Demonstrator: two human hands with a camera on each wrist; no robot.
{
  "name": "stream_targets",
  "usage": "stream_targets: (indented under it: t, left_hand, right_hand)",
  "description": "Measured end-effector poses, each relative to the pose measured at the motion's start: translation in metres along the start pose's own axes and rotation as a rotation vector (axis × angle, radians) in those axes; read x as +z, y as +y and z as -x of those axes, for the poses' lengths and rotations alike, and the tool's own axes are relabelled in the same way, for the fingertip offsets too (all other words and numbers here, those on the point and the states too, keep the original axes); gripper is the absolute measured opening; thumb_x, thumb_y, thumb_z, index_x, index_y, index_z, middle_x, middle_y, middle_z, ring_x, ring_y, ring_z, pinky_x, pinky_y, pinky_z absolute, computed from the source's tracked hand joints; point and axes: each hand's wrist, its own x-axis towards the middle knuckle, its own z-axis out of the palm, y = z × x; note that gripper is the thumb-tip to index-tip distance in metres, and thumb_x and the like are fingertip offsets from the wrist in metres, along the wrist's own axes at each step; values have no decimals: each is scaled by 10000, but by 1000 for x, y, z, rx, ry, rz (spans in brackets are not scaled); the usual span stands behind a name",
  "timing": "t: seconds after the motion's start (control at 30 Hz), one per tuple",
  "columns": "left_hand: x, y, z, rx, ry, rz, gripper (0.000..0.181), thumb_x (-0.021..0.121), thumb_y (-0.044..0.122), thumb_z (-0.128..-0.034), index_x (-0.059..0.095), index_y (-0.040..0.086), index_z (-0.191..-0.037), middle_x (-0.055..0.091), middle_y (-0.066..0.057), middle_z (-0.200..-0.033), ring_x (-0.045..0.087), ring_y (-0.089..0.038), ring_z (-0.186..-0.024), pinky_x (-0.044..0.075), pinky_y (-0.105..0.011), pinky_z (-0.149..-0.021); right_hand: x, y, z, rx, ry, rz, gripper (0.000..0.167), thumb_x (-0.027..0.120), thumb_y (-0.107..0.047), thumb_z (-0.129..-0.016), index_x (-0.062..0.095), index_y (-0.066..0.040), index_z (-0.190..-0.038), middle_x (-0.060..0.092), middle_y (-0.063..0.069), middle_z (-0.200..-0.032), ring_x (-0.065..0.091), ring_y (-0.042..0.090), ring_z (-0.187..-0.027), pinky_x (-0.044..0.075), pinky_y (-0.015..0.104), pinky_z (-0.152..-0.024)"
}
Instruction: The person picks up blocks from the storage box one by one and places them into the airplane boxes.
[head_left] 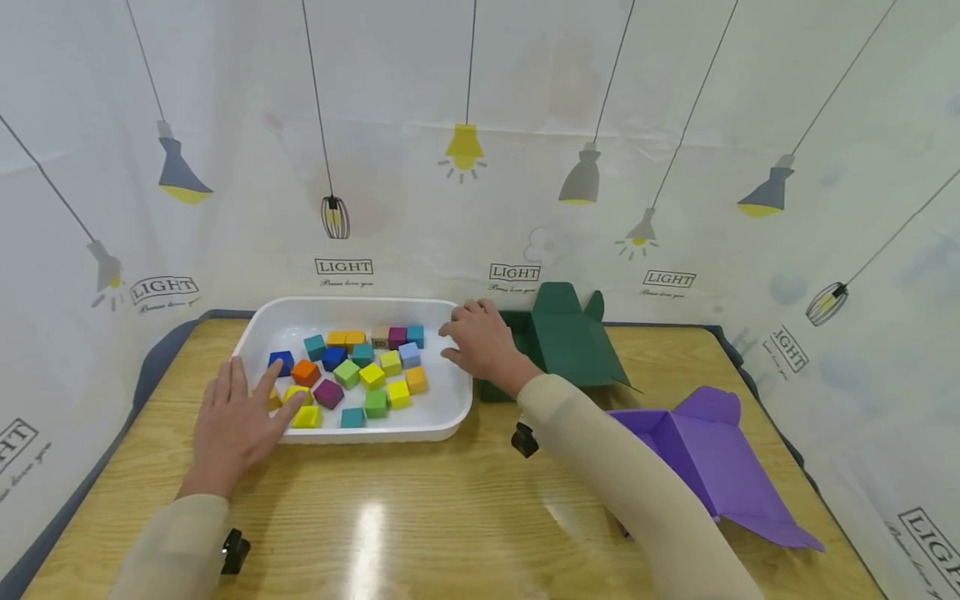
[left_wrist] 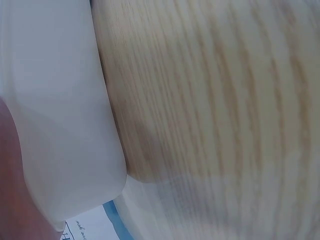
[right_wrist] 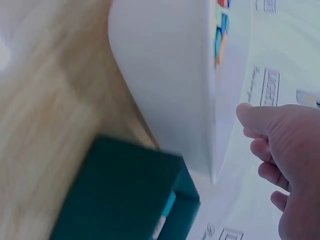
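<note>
A white tray (head_left: 420, 429) on the wooden table holds several coloured cubes, among them a dark blue cube (head_left: 282, 362), an orange-red cube (head_left: 306, 372) and a purple cube (head_left: 328, 393). My left hand (head_left: 238, 421) reaches over the tray's left edge with fingers spread, the index fingertip at the dark blue cube and the thumb by a yellow cube (head_left: 307, 417). Contact there cannot be made out. Above the tray's right rim is my right hand (head_left: 483, 342), its fingers loosely bent; nothing shows between them in the right wrist view.
Right of the tray stands a green box (head_left: 581, 342) with its lid folded open; a teal cube (right_wrist: 170, 204) and a pale piece show inside. An open purple box (head_left: 720, 467) lies farther right, partly behind my right sleeve. A printed curtain (head_left: 465, 225) surrounds the table.
</note>
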Motion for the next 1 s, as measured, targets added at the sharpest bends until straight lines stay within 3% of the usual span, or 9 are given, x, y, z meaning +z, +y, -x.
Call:
stream_targets:
  t: [0.43,0.7,1.0]
  left_hand:
    - [-2,1,1,6,5,-7,834,308,690,-939,285,100,-1528,11,-383,-1563,40,-555,-1438,68,-698,-1169]
    - [-2,2,1,4,2,-8,844,310,698,-934,295,96,-1525,20,-384,-1562,57,-555,-1434,84,-701,-1166]
    - [-2,2,0,1,8,-13,831,323,686,-938,297,97,-1523,24,-382,-1563,58,-553,-1436,88,-701,-1166]
  right_hand:
    - [8,-36,-8,-92,-57,-19,352,664,-460,-896,700,-279,-1196,654,-50,-1148,498,186,-1110,354,410,-1109]
    - [23,-42,-11,-83,-147,-10,352,662,-480,-891,701,-305,-1194,651,-62,-1142,474,175,-1066,358,397,-1074]
    - [38,-44,-17,-96,-183,10,367,639,-489,-904,671,-324,-1231,641,-62,-1178,473,176,-1080,350,400,-1098]
